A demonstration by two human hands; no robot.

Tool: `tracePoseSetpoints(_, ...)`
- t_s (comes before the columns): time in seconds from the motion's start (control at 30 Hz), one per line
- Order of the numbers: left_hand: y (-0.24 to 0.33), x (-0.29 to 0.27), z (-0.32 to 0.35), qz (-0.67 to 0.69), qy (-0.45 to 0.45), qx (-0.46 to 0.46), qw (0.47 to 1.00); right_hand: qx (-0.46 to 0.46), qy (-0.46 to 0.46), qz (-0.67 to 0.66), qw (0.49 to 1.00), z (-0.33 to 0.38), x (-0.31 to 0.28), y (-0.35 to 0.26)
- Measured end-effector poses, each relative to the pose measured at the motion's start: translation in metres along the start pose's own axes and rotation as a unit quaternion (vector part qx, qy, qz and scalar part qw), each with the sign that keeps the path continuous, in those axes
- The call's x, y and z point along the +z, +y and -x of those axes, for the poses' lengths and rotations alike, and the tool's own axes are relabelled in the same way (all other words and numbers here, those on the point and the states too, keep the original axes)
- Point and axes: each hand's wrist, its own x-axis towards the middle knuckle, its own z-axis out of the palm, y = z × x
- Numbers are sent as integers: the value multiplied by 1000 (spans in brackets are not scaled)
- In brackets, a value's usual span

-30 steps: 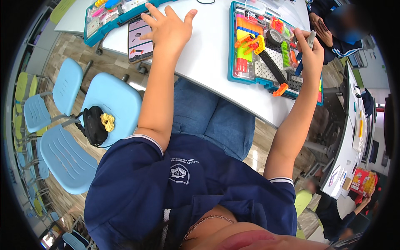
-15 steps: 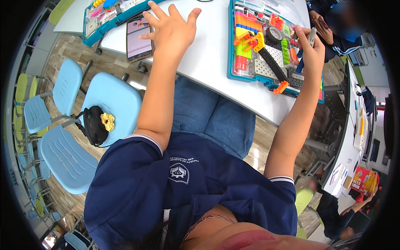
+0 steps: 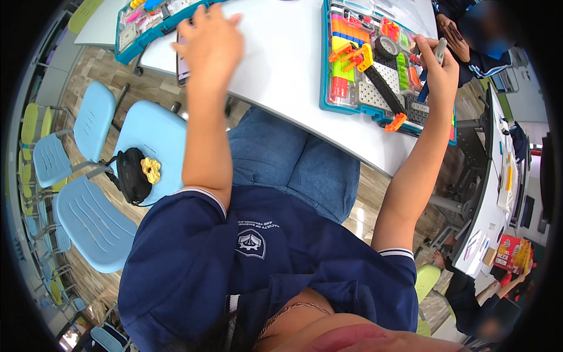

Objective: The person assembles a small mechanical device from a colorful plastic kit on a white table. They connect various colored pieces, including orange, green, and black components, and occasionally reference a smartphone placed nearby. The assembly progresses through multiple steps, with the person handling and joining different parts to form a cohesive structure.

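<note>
Fingers of the right hand (image 3: 438,66) are pinching a slim grey piece (image 3: 440,50), likely light, rigid plastic; at nine o'clock, the left hand (image 3: 210,41) is hovering spread, empty.

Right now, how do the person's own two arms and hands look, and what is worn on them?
Both forearms are bare. The left hand and right hand wear no gloves. Each upper arm ends in a short navy-blue sleeve with a thin white stripe at the cuff. No watch or bracelet shows.

Bright even indoor light, soft shadows, strong fisheye bending, black vignette corners, slight motion blur
</note>
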Motion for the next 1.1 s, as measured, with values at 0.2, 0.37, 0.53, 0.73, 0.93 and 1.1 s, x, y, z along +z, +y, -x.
tracePoseSetpoints(0.2,-91,-17,-21,-22,3,73,997,6,1,-1,1000,0,0,0)
tracePoseSetpoints(0.37,-121,-9,-11,73,-52,173,981,19,-13,3,1000,1,1,-1)
tracePoseSetpoints(0.53,-127,-29,13,62,-60,166,982,5,-12,16,1000,2,3,1)
tracePoseSetpoints(0.73,-121,-41,22,56,-61,171,982,15,-15,16,1000,1,4,3)
tracePoseSetpoints(0.93,-121,-41,25,41,-46,177,982,7,-16,29,999,1,3,3)
tracePoseSetpoints(1.1,-119,-41,21,48,-23,184,981,1,-15,27,1000,1,3,2)
